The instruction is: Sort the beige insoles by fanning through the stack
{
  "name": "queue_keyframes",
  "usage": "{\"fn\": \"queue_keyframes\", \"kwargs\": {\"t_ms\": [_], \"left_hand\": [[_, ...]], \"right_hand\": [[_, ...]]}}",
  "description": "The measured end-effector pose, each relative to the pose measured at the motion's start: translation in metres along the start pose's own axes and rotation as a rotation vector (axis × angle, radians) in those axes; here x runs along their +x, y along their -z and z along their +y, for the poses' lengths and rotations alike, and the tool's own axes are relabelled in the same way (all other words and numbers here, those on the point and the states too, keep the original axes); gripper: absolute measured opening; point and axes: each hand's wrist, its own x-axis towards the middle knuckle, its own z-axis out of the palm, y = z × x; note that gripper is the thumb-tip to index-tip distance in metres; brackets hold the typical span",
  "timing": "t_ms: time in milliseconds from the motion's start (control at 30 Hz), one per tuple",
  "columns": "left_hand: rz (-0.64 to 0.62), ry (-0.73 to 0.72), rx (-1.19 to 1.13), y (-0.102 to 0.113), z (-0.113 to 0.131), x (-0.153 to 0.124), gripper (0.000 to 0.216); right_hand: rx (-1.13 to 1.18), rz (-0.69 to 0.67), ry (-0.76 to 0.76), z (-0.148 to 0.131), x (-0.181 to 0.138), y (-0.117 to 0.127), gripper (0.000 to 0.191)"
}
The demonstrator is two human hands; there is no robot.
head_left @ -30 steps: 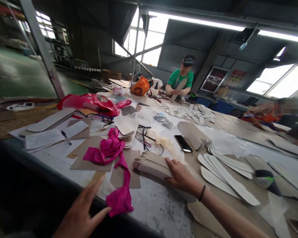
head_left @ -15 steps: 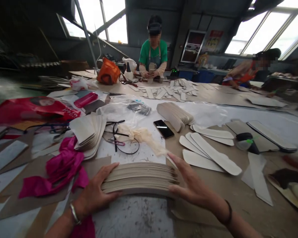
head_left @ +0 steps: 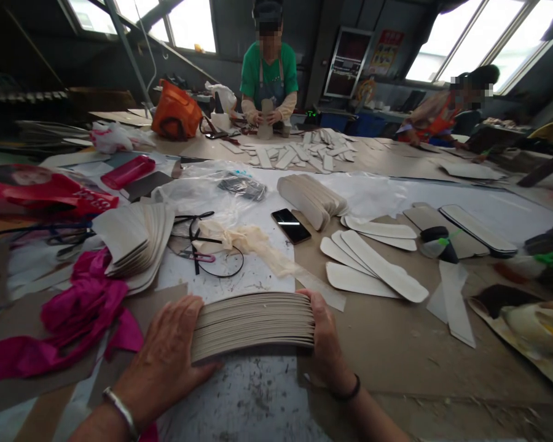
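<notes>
Grey card insoles, stacked into one thick bundle [head_left: 253,325], sit on the near edge of the bench [head_left: 396,350], pressed between both hands. The left hand [head_left: 166,356] lies low with its palm flat against the left end of the stack, fingers spread and curled round the side, a metal bangle [head_left: 120,411] on the wrist. The right hand [head_left: 325,344] stands on edge at the other end, fingers laid over the top corner and thumb behind, a dark band [head_left: 348,393] at the wrist. Each grip is clenched on the stack, so the bundle is squeezed from both ends and bows slightly upward in the middle.

Half a second ago the right hand was open and apart from the stack, fingers reaching toward it; now it is closed against the end. The left hand has kept its hold. A second ago only the right hand touched the bundle, which lay farther off on the bench, and the left hand hovered near the pink cloth [head_left: 74,313].

Beyond the stack lie loose white insoles [head_left: 373,270], a black phone [head_left: 290,225] and a fanned pile of insoles [head_left: 133,239]. Across the bench a person in a green shirt [head_left: 270,73] holds a piece upright.
</notes>
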Motion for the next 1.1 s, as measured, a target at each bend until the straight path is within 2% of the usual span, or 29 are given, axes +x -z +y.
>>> {"fn": "queue_keyframes", "kwargs": {"t_ms": [100,200,267,367,467,600,800,1000,1100], "left_hand": [[-0.12,-0.009,0.05,0.001,0.013,0.017,0.091],[-0.228,0.038,0.096,0.001,0.022,0.027,0.083],[-0.255,0.043,0.102,0.001,0.023,0.029,0.08],[-0.279,0.045,0.123,0.001,0.022,0.027,0.079],[-0.31,0.051,0.165,0.005,0.023,0.027,0.075],[-0.338,0.033,0.198,0.009,0.026,0.028,0.067],[-0.315,0.016,0.224,0.005,0.021,0.026,0.074],[-0.253,-0.07,0.275,0.001,0.016,0.023,0.077],[-0.231,-0.088,0.277,0.001,0.016,0.022,0.077]], "right_hand": [[-0.019,-0.032,0.035,0.001,0.0,0.002,0.053],[-0.092,-0.015,0.09,0.007,-0.007,0.009,0.056],[-0.174,0.047,0.122,0.014,-0.018,0.02,0.052],[-0.285,0.13,0.24,0.025,-0.043,0.038,0.035],[-0.339,0.105,0.401,0.031,-0.064,0.047,0.021],[-0.389,0.05,0.527,0.034,-0.072,0.043,0.029],[-0.393,0.063,0.544,0.037,-0.068,0.039,0.032],[-0.312,0.054,0.434,0.035,-0.07,0.039,0.033],[-0.323,0.05,0.459,0.036,-0.069,0.039,0.034]]}}
